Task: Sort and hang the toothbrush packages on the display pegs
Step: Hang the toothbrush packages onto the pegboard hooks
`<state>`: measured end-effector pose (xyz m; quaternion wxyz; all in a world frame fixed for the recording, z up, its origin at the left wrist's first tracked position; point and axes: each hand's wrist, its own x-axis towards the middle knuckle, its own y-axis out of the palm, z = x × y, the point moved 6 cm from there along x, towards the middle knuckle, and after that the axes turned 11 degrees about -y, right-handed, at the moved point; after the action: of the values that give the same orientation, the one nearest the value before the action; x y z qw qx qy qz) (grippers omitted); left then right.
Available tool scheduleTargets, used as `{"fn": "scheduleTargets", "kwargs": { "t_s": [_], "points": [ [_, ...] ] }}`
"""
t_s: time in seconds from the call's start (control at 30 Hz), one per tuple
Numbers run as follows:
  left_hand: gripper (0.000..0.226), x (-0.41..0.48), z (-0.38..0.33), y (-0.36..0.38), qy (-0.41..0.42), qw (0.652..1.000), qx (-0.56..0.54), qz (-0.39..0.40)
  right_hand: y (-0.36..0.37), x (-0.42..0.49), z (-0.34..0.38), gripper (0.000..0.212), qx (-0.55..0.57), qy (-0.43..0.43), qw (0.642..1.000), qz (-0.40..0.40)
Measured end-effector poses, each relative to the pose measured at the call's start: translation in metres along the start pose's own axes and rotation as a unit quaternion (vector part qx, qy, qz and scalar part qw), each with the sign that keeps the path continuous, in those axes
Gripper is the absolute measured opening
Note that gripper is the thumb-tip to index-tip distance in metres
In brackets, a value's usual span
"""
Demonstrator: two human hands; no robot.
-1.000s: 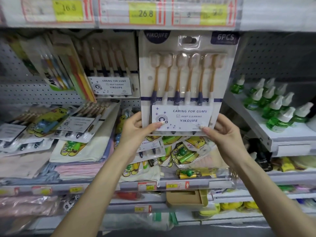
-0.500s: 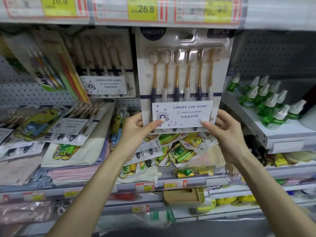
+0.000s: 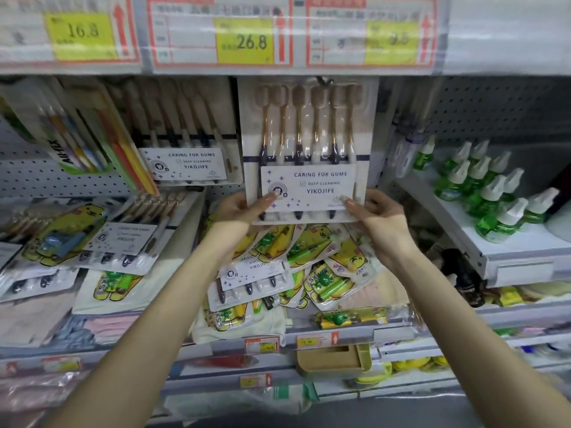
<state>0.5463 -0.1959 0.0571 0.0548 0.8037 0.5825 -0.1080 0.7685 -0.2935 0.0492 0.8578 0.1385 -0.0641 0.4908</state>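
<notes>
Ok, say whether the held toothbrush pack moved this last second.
Yes, upward: the header of the toothbrush pack has gone behind the price-label strip, and its label now sits nearer level with that of the hung pack beside it.

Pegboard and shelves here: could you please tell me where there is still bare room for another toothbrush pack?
Bare pegboard lies right of the held toothbrush pack, above the green bottles; a thinner bare strip runs under the coloured brush pack at far left. The lower shelf beneath is crowded with heaped yellow packs.
</notes>
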Motion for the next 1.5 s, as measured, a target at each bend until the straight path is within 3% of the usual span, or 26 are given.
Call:
{"fn": "scheduleTargets", "kwargs": {
  "t_s": [0.13, 0.43, 0.67, 0.83, 0.97, 1.13, 1.5],
  "points": [
    [0.045, 0.021, -0.018, -0.007, 0.009, 1.0, 0.026, -0.002, 0.012, 0.027, -0.009, 0.009, 0.01, 0.012, 1.0, 0.001],
    [0.029, 0.031, -0.015, -0.008, 0.02, 0.999, 0.035, 0.024, 0.012, 0.045, -0.036, 0.013, -0.012, 0.03, 0.999, -0.008],
    [0.012, 0.041, 0.033, -0.033, -0.035, 0.999, -0.005, 0.014, 0.009, 0.024, -0.074, 0.028, -0.002, 0.105, 0.994, 0.008],
    [0.029, 0.033, 0.079, -0.052, -0.087, 0.995, -0.047, -0.019, 0.024, -0.011, -0.116, 0.013, -0.007, 0.181, 0.983, 0.009],
    [0.012, 0.024, 0.11, -0.06, -0.095, 0.994, -0.037, -0.035, 0.047, -0.033, -0.143, 0.009, -0.003, 0.221, 0.975, 0.027],
    [0.009, 0.018, 0.12, -0.07, -0.066, 0.997, 0.002, -0.031, 0.069, -0.035, -0.163, 0.021, 0.036, 0.258, 0.965, -0.011],
    [0.017, 0.014, 0.131, -0.089, -0.115, 0.99, -0.074, -0.018, 0.081, -0.025, -0.182, 0.035, 0.047, 0.347, 0.929, -0.122]
  ]
}}
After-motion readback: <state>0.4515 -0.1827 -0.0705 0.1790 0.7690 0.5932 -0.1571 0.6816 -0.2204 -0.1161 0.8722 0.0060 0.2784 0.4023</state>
